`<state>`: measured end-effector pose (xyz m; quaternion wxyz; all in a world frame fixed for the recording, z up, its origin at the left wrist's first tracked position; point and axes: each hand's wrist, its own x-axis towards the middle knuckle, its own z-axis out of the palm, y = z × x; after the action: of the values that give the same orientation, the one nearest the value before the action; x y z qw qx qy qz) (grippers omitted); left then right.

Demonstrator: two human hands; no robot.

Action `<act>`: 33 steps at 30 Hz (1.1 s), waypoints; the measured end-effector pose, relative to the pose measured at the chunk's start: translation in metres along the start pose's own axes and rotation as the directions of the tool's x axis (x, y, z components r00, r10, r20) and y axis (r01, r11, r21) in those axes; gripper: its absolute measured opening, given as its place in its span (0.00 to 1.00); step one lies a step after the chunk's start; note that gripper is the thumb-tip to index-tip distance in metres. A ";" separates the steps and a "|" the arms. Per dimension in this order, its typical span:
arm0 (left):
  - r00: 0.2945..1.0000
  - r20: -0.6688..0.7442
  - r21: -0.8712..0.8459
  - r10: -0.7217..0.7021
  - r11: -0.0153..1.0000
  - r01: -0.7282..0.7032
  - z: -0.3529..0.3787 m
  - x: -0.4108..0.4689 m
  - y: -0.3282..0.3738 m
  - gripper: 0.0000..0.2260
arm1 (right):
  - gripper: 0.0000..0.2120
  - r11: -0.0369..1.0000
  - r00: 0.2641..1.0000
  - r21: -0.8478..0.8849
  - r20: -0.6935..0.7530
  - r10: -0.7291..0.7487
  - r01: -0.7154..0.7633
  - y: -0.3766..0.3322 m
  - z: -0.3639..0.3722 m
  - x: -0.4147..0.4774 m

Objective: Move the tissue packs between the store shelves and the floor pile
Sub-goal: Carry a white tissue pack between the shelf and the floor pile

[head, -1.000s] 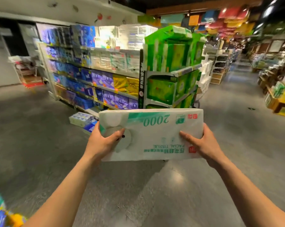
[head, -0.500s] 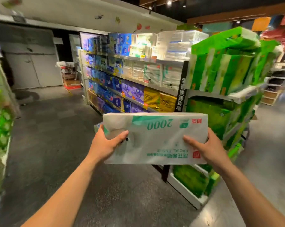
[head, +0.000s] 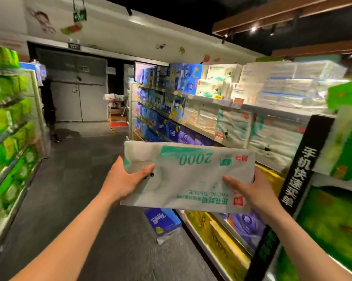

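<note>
I hold a white tissue pack [head: 191,177] with green upside-down print "2000" and "FACIAL TISSUE" in front of me at chest height. My left hand [head: 124,179] grips its left end, thumb across the front. My right hand [head: 250,193] grips the lower right corner, thumb on the front. Behind the pack runs the store shelf [head: 211,102] stocked with blue, purple, yellow and white tissue packs. Similar white-and-green packs [head: 234,122] lie on its second tier. On the floor below lies a blue tissue pack [head: 161,222] of the floor pile, partly hidden by the pack I hold.
A green-stocked shelf [head: 7,126] lines the left of the aisle. A green end display [head: 341,199] with a black vertical sign [head: 298,179] stands at right. Grey floor [head: 74,179] runs to closed grey doors [head: 78,98], with a cart of boxes [head: 115,110] beside them.
I have walked forward and turned left into the aisle; the tissue shelf is much nearer and the green display has slid to the right. Both hands keep the same hold on the pack.
</note>
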<state>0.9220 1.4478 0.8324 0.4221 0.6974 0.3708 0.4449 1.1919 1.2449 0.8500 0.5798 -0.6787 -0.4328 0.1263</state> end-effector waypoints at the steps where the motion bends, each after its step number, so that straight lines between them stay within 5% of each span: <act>1: 1.000 0.016 0.001 0.021 1.000 -0.021 0.002 0.032 -0.005 0.35 | 0.20 1.000 1.000 -0.005 -0.015 -0.006 0.006 0.004 0.013 0.027; 4: 0.992 0.055 0.002 0.110 0.994 -0.111 0.012 0.131 -0.009 0.26 | 0.20 1.000 0.998 0.020 -0.063 -0.020 0.021 0.011 0.041 0.108; 9: 0.979 0.113 -0.022 0.172 0.985 -0.170 0.039 0.288 -0.017 0.43 | 0.19 0.998 0.989 0.038 -0.142 -0.037 0.043 0.020 0.063 0.229; 16: 0.947 0.206 -0.123 0.246 0.967 -0.225 0.121 0.459 -0.027 0.37 | 0.21 0.994 0.963 -0.058 -0.252 -0.100 0.088 0.066 0.059 0.398; 21: 0.945 0.181 -0.193 0.273 0.952 -0.238 0.181 0.573 -0.030 0.33 | 0.35 0.982 0.952 -0.150 -0.264 -0.155 0.118 0.084 0.044 0.528; 28: 0.948 0.097 -0.226 0.303 0.934 -0.275 0.237 0.717 -0.002 0.24 | 0.30 0.953 0.937 -0.261 -0.268 -0.225 0.154 0.068 0.033 0.687; 33: 0.924 0.114 -0.188 0.364 0.922 -0.340 0.268 0.822 0.006 0.29 | 0.30 0.914 0.868 -0.366 -0.383 -0.317 0.173 0.059 0.031 0.777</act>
<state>1.4436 2.1104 1.0247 0.4173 0.7463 0.1692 0.4901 1.6588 1.8391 1.0445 0.5552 -0.7130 -0.3907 -0.1756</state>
